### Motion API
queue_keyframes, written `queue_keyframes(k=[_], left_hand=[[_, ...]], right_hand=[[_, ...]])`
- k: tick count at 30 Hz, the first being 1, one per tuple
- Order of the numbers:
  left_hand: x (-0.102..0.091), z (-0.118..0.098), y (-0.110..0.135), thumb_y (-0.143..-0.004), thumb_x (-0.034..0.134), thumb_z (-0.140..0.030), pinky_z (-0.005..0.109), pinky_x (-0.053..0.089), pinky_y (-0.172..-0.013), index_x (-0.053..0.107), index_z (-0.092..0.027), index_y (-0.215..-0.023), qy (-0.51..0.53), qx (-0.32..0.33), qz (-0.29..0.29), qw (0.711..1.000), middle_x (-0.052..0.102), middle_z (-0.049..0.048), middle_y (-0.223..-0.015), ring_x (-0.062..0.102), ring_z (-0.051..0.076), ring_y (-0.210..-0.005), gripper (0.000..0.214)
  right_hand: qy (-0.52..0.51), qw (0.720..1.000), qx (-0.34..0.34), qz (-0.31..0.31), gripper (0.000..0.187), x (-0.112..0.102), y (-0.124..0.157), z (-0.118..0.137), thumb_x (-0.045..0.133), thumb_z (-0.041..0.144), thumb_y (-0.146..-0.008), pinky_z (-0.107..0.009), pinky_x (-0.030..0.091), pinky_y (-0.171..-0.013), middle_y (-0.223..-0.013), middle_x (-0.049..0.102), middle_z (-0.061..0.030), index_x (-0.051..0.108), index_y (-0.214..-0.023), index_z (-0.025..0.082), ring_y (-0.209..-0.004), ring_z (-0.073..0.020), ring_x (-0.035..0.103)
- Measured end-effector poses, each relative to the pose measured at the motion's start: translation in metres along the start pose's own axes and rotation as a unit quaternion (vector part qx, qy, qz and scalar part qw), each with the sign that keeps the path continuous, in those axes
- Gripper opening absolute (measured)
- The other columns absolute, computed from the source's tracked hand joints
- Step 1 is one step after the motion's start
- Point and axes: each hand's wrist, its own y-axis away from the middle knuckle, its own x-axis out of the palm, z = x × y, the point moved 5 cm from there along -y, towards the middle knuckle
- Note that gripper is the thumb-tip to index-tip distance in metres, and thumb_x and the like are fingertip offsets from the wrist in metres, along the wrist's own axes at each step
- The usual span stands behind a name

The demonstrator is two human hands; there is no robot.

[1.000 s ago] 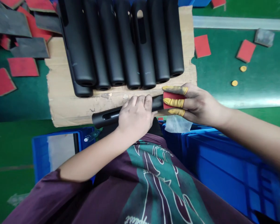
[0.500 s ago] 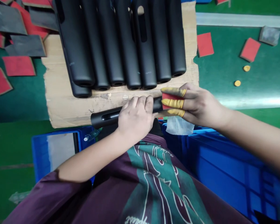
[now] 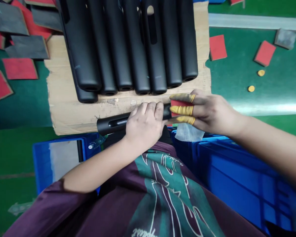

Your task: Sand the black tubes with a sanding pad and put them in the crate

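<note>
Head view: what lies closest to the wearer?

The left hand [image 3: 144, 126] is curled firmly over a slotted matte black tube [image 3: 118, 122], its fingers closed on top. The tube lies crosswise just in front of the wearer's chest, over the near edge of a cardboard sheet [image 3: 64, 112].

And the other hand?

The right hand [image 3: 207, 110] is almost closed. Three fingers in yellow finger cots [image 3: 181, 110] pinch a red sanding pad [image 3: 180, 103] against the tube's right end. Its thumb is hidden, so I can't tell what that is doing.

What work does this appear to be?

Judging from the grip, hand-sanding the tube's end. The next move seems to call for even pressure along the tube, with the left hand keeping it from rolling.

What lies farther out?

Just beyond the held tube, the cardboard bears a row of matching black tubes [image 3: 154, 65], side by side. Just below the tube's right end sits a crumpled white wrap [image 3: 188, 132], with blue plastic crates [image 3: 236, 177] beyond it. Well right of the tube, red pads [image 3: 264, 53] and small yellow discs [image 3: 251, 88] lie on a green mat [image 3: 232, 85]. Well left of it is a heap of dark and red pads [image 3: 19, 46].
</note>
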Motion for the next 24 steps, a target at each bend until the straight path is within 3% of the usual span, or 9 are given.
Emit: queue_keyframes(k=[6, 10, 13, 17, 21, 24], left_hand=[[-0.001, 0.0, 0.0, -0.091, 0.059, -0.036, 0.041, 0.051, -0.084, 0.06, -0.008, -0.127, -0.012, 0.008, -0.011, 1.0, 0.071, 0.0163, -0.109, 0.064, 0.03, -0.099, 0.046], [-0.001, 0.0, 0.0, -0.091, 0.058, -0.035, 0.042, 0.051, -0.085, 0.06, -0.008, -0.128, -0.008, 0.006, -0.003, 1.0, 0.071, 0.0167, -0.11, 0.063, 0.031, -0.1, 0.046], [-0.001, 0.0, -0.001, -0.09, 0.058, -0.033, 0.042, 0.051, -0.085, 0.061, -0.008, -0.126, -0.01, 0.008, -0.003, 1.0, 0.071, 0.016, -0.109, 0.063, 0.031, -0.099, 0.044], [-0.001, 0.001, -0.001, -0.092, 0.057, -0.038, 0.043, 0.051, -0.085, 0.06, -0.009, -0.127, -0.002, 0.0, -0.002, 1.0, 0.071, 0.0165, -0.108, 0.063, 0.031, -0.1, 0.046], [0.0, 0.001, -0.001, -0.09, 0.059, -0.036, 0.043, 0.051, -0.085, 0.06, -0.008, -0.127, 0.004, 0.003, -0.002, 1.0, 0.07, 0.0166, -0.109, 0.062, 0.031, -0.1, 0.046], [-0.002, 0.001, -0.001, -0.09, 0.06, -0.038, 0.043, 0.051, -0.086, 0.061, -0.007, -0.126, 0.002, 0.005, -0.012, 1.0, 0.07, 0.0166, -0.106, 0.063, 0.031, -0.1, 0.047]], right_hand=[[0.009, 1.0, -0.03, 0.005, 0.039, 0.0, 0.001, 0.001, 0.045, 0.042, -0.1, -0.039, 0.06, -0.077, -0.131, 0.068, -0.0106, 0.074, -0.117, 0.024, -0.09, -0.0226, 0.066], [0.029, 1.0, 0.012, 0.001, 0.037, 0.002, 0.002, -0.004, 0.048, 0.042, -0.099, -0.04, 0.059, -0.075, -0.13, 0.068, -0.0111, 0.073, -0.119, 0.025, -0.089, -0.023, 0.066], [0.013, 0.999, -0.035, 0.008, 0.039, 0.003, 0.002, 0.004, 0.043, 0.042, -0.1, -0.041, 0.058, -0.075, -0.133, 0.066, -0.0104, 0.074, -0.117, 0.026, -0.089, -0.0237, 0.064], [0.041, 0.999, -0.015, -0.002, 0.038, 0.0, 0.0, 0.002, 0.046, 0.04, -0.099, -0.042, 0.059, -0.072, -0.13, 0.068, -0.0121, 0.074, -0.117, 0.023, -0.086, -0.0249, 0.064], [0.042, 0.997, -0.054, 0.019, 0.037, -0.002, -0.001, 0.006, 0.046, 0.04, -0.099, -0.039, 0.059, -0.071, -0.129, 0.068, -0.0095, 0.074, -0.118, 0.025, -0.083, -0.0225, 0.062], [0.052, 0.998, -0.006, 0.017, 0.037, -0.003, -0.001, 0.003, 0.044, 0.04, -0.1, -0.039, 0.058, -0.075, -0.13, 0.067, -0.0072, 0.075, -0.114, 0.028, -0.086, -0.022, 0.061]])
